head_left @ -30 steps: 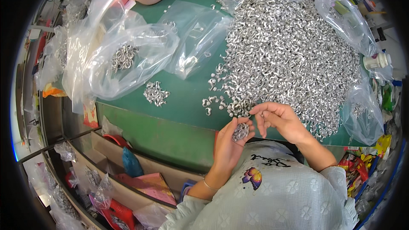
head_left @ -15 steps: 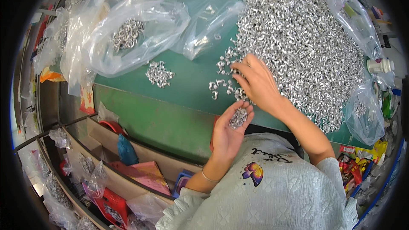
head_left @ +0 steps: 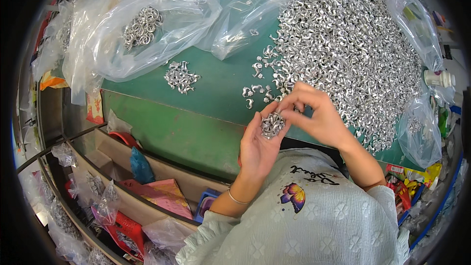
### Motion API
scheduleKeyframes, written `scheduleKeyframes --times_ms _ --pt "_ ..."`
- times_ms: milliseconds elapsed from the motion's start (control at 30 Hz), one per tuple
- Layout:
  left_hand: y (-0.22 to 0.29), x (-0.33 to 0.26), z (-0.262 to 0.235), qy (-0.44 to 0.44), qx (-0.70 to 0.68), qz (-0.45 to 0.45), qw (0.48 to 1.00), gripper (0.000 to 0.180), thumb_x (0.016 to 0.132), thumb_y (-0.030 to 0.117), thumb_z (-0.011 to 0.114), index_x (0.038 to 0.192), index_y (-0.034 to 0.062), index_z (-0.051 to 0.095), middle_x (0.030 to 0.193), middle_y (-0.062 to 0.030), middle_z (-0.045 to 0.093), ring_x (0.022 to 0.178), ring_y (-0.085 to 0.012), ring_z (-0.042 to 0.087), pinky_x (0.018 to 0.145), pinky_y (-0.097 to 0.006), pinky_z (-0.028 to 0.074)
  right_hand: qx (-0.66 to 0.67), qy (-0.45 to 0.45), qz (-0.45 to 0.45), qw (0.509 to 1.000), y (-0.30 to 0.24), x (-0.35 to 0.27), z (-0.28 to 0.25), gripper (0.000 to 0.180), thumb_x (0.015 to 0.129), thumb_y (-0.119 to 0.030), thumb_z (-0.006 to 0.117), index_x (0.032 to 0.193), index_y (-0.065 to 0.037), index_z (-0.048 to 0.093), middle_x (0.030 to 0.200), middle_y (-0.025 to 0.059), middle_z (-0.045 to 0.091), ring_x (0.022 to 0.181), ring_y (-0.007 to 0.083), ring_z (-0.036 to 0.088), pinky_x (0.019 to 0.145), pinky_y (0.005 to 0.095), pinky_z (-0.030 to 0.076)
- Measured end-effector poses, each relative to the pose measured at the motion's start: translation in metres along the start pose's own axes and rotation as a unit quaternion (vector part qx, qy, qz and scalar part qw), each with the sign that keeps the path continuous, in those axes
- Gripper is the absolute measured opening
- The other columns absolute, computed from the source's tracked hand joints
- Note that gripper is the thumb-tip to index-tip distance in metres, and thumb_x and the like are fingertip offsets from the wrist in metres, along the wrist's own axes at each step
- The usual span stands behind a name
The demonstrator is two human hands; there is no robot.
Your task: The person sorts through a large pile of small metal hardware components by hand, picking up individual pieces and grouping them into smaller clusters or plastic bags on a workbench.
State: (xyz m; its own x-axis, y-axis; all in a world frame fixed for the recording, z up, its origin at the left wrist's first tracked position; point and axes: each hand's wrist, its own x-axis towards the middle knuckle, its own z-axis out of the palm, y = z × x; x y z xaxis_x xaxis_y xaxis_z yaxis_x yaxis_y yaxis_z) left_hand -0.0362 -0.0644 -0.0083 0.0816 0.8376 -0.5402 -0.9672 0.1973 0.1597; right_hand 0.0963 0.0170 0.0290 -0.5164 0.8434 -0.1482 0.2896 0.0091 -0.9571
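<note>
The person's left hand (head_left: 257, 149) is turned palm up above the near edge of the green-topped table (head_left: 221, 86), its fingers and thumb curled into a cup around a handful of small, shiny, silver-coloured curved metal pieces (head_left: 273, 125). The person's right hand (head_left: 318, 115) comes in from the other side, its thumb and forefinger brought close together at the upper side of that handful; whether they pinch a piece cannot be told. Its other fingers are bent.

A broad heap of similar silver-coloured metal pieces (head_left: 353, 49) covers the right part of the tabletop, just beyond the right hand. A few loose curved silver pieces (head_left: 255, 90) lie near the heap's left edge, beyond the left hand. Farther left, well apart from the heap, sits a small low pile of silver metal pieces (head_left: 181, 77). Behind it and to the left, an open clear plastic bag (head_left: 117, 61) holds a cluster of silver ring-like pieces (head_left: 143, 27). A flattened clear plastic bag (head_left: 233, 39) lies between it and the heap. At the right end, a white plastic bottle (head_left: 439, 78) stands out sideways beside the heap.
</note>
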Motion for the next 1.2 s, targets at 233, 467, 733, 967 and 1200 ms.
scheduleKeyframes --times_ms 233,467,733,967,1200 --pt "0.0 0.006 -0.02 -0.088 -0.049 -0.047 0.994 0.033 0.094 0.024 0.042 0.112 -0.0021 0.052 0.098 -0.0097 0.057 0.091 -0.0201 0.056 0.08 -0.034 0.049 0.089 0.107 0.078 0.987 0.003 0.0 -0.008 0.02 0.092 -0.009 0.043 0.098 -0.001 0.06 0.063 -0.0045 0.04 0.058 0.0025 0.037 0.052 0.0172 0.03" --pt "0.007 0.002 -0.002 0.003 0.047 -0.019 0.999 0.026 0.09 0.017 0.048 0.108 -0.0015 0.053 0.086 -0.0062 0.054 0.081 -0.0177 0.053 0.066 -0.028 0.049 -0.117 0.139 -0.02 0.983 0.017 0.025 0.0 0.02 0.086 -0.003 0.047 0.103 -0.005 0.057 0.063 0.0058 0.046 0.056 0.0156 0.049 0.051 0.0276 0.039" --pt "0.009 0.001 -0.007 -0.006 0.063 -0.003 0.998 0.023 0.09 0.016 0.05 0.105 -0.0012 0.054 0.079 -0.0039 0.052 0.073 -0.0146 0.049 0.054 -0.023 0.042 -0.427 0.075 -0.184 0.882 0.033 0.068 0.018 0.019 0.074 -0.013 0.064 0.092 -0.011 0.062 0.071 0.0063 0.048 0.063 0.0242 0.054 0.05 0.0348 0.042" --pt "0.009 0.005 -0.01 0.0 0.085 0.006 0.996 0.024 0.091 0.019 0.05 0.104 -0.0011 0.054 0.077 -0.0034 0.051 0.067 -0.0126 0.047 0.05 -0.021 0.039 -0.363 0.106 -0.181 0.908 0.026 0.063 0.013 0.013 0.075 -0.014 0.063 0.087 -0.009 0.062 0.072 0.0056 0.049 0.065 0.0238 0.055 0.051 0.034 0.043" --pt "0.009 0.003 -0.01 -0.006 0.102 0.016 0.995 0.023 0.09 0.017 0.052 0.106 0.0 0.056 0.088 -0.005 0.057 0.078 -0.0153 0.056 0.061 -0.025 0.05 -0.379 0.107 -0.212 0.894 0.036 0.078 0.023 0.011 0.075 -0.016 0.064 0.081 -0.007 0.06 0.071 0.007 0.05 0.064 0.0244 0.056 0.052 0.0348 0.043"
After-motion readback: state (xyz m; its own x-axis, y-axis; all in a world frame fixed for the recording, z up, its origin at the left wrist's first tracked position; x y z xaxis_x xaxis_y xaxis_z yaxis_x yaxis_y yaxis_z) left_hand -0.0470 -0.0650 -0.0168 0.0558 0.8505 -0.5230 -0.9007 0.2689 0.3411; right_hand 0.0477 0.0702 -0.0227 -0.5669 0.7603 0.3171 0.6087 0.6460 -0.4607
